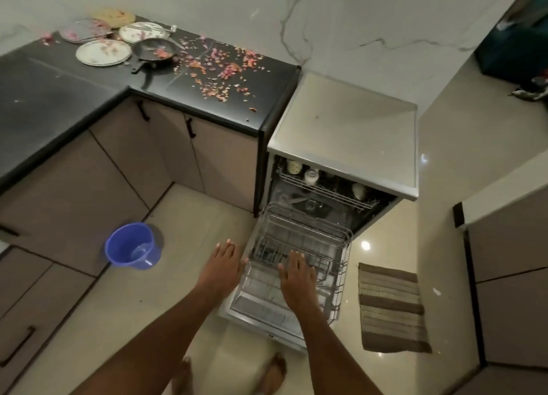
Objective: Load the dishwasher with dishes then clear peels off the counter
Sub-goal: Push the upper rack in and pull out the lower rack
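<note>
Dishwasher [341, 145] beside peel-strewn counter [89, 98]

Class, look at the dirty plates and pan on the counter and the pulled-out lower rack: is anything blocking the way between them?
Nothing visible does. The lower rack is pulled out with its door down, and looks empty. The plates and pan lie uncovered on the counter among peels. Both hands are empty.
</note>
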Demonstrator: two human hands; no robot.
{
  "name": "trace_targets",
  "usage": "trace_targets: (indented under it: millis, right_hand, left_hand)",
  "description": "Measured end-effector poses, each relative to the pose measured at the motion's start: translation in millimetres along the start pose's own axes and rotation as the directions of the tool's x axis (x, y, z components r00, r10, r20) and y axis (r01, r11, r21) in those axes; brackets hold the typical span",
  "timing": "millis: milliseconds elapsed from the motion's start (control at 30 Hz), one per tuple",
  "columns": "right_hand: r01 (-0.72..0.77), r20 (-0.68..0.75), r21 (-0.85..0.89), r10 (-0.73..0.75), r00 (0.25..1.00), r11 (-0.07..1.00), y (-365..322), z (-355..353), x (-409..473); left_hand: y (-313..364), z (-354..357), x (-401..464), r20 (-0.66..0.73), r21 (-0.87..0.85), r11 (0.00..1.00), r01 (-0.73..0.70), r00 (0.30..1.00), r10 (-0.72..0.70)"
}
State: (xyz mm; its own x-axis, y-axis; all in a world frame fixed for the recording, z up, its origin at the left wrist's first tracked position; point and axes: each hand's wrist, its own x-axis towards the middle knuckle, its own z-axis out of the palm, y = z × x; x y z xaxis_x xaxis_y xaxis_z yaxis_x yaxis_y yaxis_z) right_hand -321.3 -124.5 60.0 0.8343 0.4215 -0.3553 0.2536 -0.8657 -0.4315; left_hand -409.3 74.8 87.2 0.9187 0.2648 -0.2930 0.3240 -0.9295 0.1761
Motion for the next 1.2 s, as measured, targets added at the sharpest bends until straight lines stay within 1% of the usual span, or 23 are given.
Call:
trace_targets:
  millis: [133,267,367,533,700,800,967,1133,1200]
  right_hand:
    - [0.032,-0.023,-0.013,-0.032,0.999,0.999,-60.0,13.8,-8.9]
    - [0.069,-0.058,-0.066,-0.073,0.996,0.995,-132.8,29.6,-14.4]
    - [0.092,-0.047,-0.089,-0.097,0.994,0.992,-183.7,42.7,-13.1]
    - [0.164,-0.039,-0.125,-0.170,0.985,0.979,-259.4,58.5,-1.5]
    - [0.236,-0.021,-0.164,-0.243,0.970,0.958,-316.7,59.4,18.0]
    - [0.261,-0.026,-0.171,-0.269,0.963,0.950,-340.0,55.8,35.3]
    - [0.261,-0.034,-0.161,-0.269,0.962,0.952,-371.1,47.7,81.0]
    - [0.255,-0.060,-0.135,-0.265,0.962,0.957,-406.9,33.7,143.7]
    - [0.259,-0.069,-0.133,-0.270,0.960,0.957,-421.2,24.6,172.5]
  left_hand:
    - [-66.8,-11.6,-31.6,-0.024,-0.057,0.998,0.012,1.000,-0.014]
    - [-132.9,-21.6,-62.2,-0.047,-0.079,0.996,0.050,0.997,-0.054]
    - [-173.3,-40.3,-79.2,-0.056,-0.097,0.994,0.055,0.997,-0.061]
    - [-227.9,-71.9,-91.5,-0.123,-0.084,0.994,0.068,0.989,-0.078]
    - [-265.4,-89.2,-85.5,-0.144,-0.108,0.990,0.087,0.984,-0.102]
    - [-277.8,-97.5,-73.4,-0.141,-0.097,0.993,0.073,0.986,-0.087]
    - [-298.9,-113.1,-30.7,-0.145,-0.085,0.996,0.038,0.988,-0.050]
    - [-327.4,-142.1,42.4,-0.180,-0.052,0.998,0.045,0.982,-0.054]
    - [-342.4,-155.3,75.1,-0.193,-0.082,0.995,0.052,0.979,-0.067]
